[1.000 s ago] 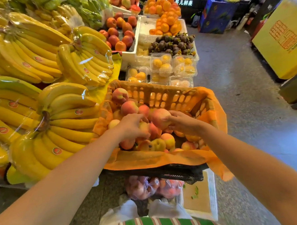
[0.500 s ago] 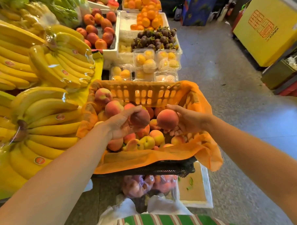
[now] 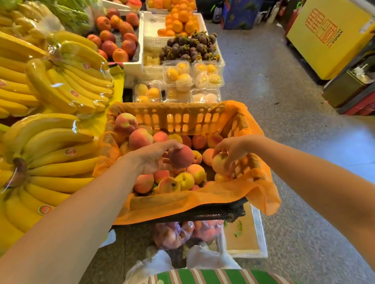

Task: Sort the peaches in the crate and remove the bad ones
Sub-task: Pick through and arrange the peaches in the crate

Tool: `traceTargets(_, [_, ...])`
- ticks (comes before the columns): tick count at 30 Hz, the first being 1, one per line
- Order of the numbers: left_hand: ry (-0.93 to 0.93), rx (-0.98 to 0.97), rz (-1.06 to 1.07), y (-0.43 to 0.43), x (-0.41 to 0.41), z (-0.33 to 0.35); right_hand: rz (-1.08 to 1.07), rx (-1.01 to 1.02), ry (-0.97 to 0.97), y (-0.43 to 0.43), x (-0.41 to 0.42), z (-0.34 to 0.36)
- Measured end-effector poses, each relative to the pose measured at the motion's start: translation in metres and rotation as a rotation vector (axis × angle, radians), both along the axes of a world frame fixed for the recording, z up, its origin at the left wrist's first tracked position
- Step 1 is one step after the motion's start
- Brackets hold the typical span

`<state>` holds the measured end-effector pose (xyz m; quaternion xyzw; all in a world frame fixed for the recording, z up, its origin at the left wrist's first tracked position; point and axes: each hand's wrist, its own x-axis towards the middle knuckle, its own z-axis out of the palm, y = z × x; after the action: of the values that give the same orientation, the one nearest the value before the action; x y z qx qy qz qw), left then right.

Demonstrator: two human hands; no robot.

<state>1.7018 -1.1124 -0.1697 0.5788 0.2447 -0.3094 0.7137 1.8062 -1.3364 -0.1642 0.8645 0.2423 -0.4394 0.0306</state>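
At the far left, bunches of bananas (image 3: 53, 147) in clear film lie on the surface. Each bunch carries a small red oval sticker (image 3: 70, 151) whose print is too small to read. Just right of them stands the orange slatted crate (image 3: 181, 118), lined with orange mesh cloth (image 3: 184, 200) that spills over its near and right rims. Peaches (image 3: 185, 180) are heaped inside, more to the left side.

The left grip (image 3: 148, 158) is above the crate's middle, thumb and fingers curled round a dark red peach (image 3: 181, 156) raised clear of the heap. The right grip (image 3: 232, 149) reaches down at the crate's right side, its fingertips clasping a pale yellow-pink peach (image 3: 219, 164) that is low among the others.

Beyond the crate are clear clamshell packs (image 3: 178, 74) of yellow fruit, then mangosteens (image 3: 189, 46) and oranges (image 3: 179, 15). Below the crate's near edge a clear bag (image 3: 182, 234) holds more peaches. At the far right a yellow box (image 3: 328, 34) bears large red characters, not legible at this angle.
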Motion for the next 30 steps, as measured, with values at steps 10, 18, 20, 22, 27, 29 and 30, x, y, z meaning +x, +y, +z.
traceTargets(10, [-0.017, -0.007, -0.005, 0.008, 0.01, -0.011, 0.191, 0.0, -0.126, 0.01, -0.008, -0.045])
traceTargets(18, [-0.013, -0.033, -0.03, 0.013, 0.017, -0.016, 0.106, 0.148, -0.069, 0.012, -0.001, -0.053])
traceTargets(20, [-0.018, -0.039, -0.016, 0.009, 0.019, -0.015, -0.07, 0.329, -0.007, 0.011, 0.004, -0.042])
traceTargets(22, [-0.031, -0.028, -0.003, 0.004, 0.022, -0.015, -0.282, 0.562, 0.153, 0.013, 0.005, -0.026])
traceTargets(27, [-0.065, -0.062, -0.049, -0.015, 0.033, -0.008, -0.437, 0.757, 0.339, 0.024, -0.002, -0.004])
traceTargets(29, [-0.088, -0.06, -0.074, -0.021, 0.036, -0.006, -0.419, 0.753, 0.293, 0.024, 0.0, -0.005])
traceTargets(30, [-0.114, -0.01, -0.099, -0.021, 0.037, -0.007, -0.421, 0.737, 0.279, 0.022, 0.002, -0.005])
